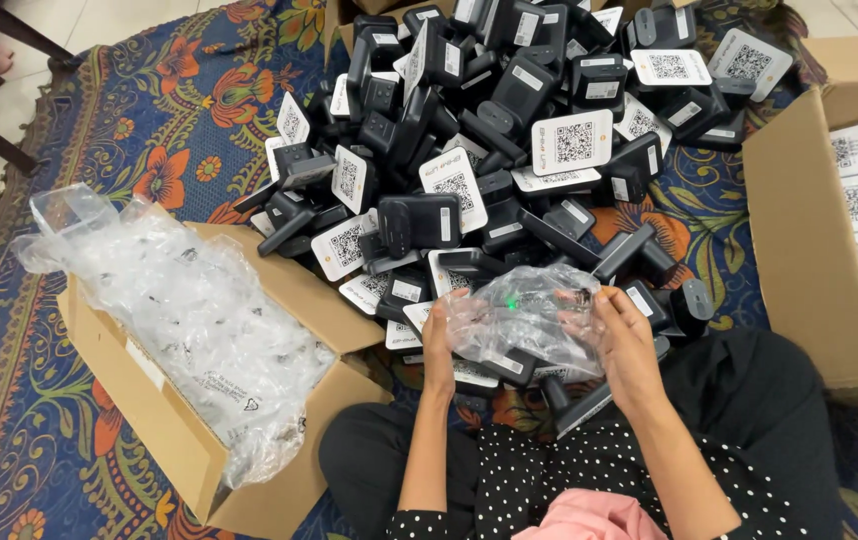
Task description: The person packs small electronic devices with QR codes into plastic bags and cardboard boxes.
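floral rug | tiled floor | both hands apparently gripping clear bag

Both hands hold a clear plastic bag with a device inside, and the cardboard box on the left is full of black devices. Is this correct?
Not fully. Both hands, left hand and right hand, do hold the clear plastic bag, but the head view shows the cardboard box on the left filled with clear plastic bags, not black devices. The black devices lie piled on the patterned cloth.

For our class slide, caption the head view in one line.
Both hands, left and right, hold a clear crinkled plastic bag beside a pile of black plastic devices.
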